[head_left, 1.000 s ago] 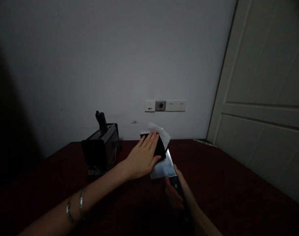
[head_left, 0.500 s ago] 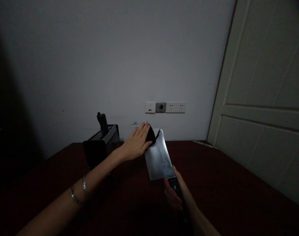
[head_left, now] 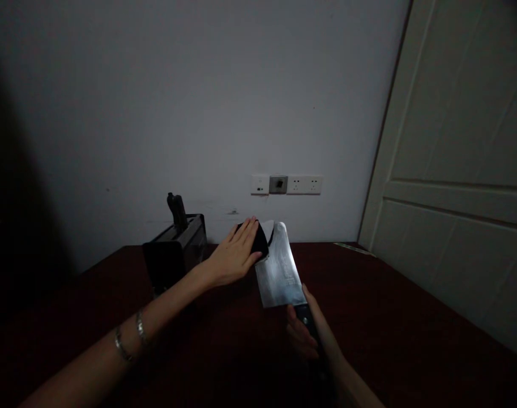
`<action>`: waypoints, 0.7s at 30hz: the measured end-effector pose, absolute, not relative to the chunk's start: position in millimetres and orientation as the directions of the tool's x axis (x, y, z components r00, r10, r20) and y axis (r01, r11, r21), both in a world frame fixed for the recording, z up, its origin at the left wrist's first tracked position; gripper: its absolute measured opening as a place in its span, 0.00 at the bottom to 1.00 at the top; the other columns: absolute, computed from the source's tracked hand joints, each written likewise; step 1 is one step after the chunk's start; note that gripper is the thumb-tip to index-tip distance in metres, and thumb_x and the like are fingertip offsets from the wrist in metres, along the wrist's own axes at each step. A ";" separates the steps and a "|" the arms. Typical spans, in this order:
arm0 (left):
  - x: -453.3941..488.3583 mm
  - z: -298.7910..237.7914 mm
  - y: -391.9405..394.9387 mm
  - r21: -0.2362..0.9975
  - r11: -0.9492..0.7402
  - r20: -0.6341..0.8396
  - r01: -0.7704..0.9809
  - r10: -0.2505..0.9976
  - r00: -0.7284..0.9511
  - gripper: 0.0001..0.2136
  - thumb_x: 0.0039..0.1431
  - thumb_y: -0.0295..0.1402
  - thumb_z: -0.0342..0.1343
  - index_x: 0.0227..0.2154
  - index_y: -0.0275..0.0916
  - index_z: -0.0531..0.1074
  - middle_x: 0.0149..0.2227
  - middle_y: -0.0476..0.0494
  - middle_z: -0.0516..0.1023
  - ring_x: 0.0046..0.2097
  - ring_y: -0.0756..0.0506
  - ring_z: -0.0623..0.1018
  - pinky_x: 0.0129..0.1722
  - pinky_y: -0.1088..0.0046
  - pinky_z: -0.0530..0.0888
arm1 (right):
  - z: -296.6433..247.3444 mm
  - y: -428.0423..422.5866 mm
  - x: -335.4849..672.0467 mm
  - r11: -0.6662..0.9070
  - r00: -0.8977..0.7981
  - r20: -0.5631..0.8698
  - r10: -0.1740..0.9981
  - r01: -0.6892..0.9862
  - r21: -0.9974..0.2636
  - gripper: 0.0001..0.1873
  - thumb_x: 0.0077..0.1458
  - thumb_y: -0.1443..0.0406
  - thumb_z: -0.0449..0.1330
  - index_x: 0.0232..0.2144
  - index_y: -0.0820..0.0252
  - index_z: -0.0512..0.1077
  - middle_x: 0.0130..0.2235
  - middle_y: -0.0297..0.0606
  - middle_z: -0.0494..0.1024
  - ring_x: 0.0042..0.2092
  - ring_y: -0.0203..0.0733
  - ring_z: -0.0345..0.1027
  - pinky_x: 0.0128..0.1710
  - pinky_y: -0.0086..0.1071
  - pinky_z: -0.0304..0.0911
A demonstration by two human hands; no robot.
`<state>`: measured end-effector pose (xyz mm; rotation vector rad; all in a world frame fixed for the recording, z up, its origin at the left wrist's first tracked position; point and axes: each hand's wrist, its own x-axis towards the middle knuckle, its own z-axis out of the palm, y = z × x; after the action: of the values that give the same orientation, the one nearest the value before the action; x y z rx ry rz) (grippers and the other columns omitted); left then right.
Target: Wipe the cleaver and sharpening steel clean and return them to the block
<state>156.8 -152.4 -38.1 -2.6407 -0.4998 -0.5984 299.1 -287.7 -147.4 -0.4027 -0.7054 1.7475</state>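
- Steel cleaver (head_left: 279, 277): centre, blade pointing toward far wall (head_left: 224, 113), black handle (head_left: 304, 316) gripped in right hand (head_left: 324, 328).
- Left hand (head_left: 233, 255): laid flat, fingers straight, on black cloth (head_left: 261, 242) against blade's far left part.
- Knife block (head_left: 162, 263): on dark red table (head_left: 224, 340), left of cleaver.

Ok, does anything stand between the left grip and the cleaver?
Yes: the black cloth lies under the left grip, over the far left part of the cleaver. Nothing visible separates the right grip from the handle.
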 end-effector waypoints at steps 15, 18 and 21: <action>152.3 -55.5 -136.8 0.399 -0.894 0.830 0.203 0.446 0.334 0.19 0.61 0.29 0.40 0.54 0.37 0.61 0.56 0.41 0.64 0.56 0.46 0.65 0.56 0.66 0.60 | -135.5 -290.5 291.6 -0.048 0.157 -0.149 0.976 -0.513 -0.857 0.32 0.44 0.40 0.49 0.14 0.62 0.64 0.06 0.26 0.55 0.07 0.26 0.42 0.05 0.20 0.39; 145.4 -67.4 -124.0 0.613 -0.766 0.728 0.194 0.643 0.236 0.18 0.60 0.32 0.42 0.52 0.34 0.65 0.51 0.39 0.70 0.52 0.45 0.70 0.51 0.69 0.64 | -128.8 -293.9 287.9 -0.052 0.247 -0.173 0.953 -0.430 -0.902 0.32 0.43 0.40 0.50 0.12 0.62 0.63 0.06 0.27 0.55 0.07 0.26 0.43 0.05 0.21 0.39; 137.5 -92.2 -113.6 0.732 -0.650 0.605 0.204 0.758 0.245 0.17 0.59 0.33 0.44 0.49 0.34 0.68 0.48 0.41 0.73 0.50 0.44 0.72 0.50 0.69 0.65 | -126.7 -294.4 287.3 -0.015 0.284 -0.132 0.950 -0.379 -0.925 0.32 0.41 0.39 0.51 0.13 0.62 0.64 0.06 0.28 0.56 0.08 0.26 0.43 0.06 0.21 0.40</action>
<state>137.5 -113.6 -92.2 -2.8350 -1.2344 -1.9918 287.3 -294.4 -126.7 -1.1096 -0.6710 1.1900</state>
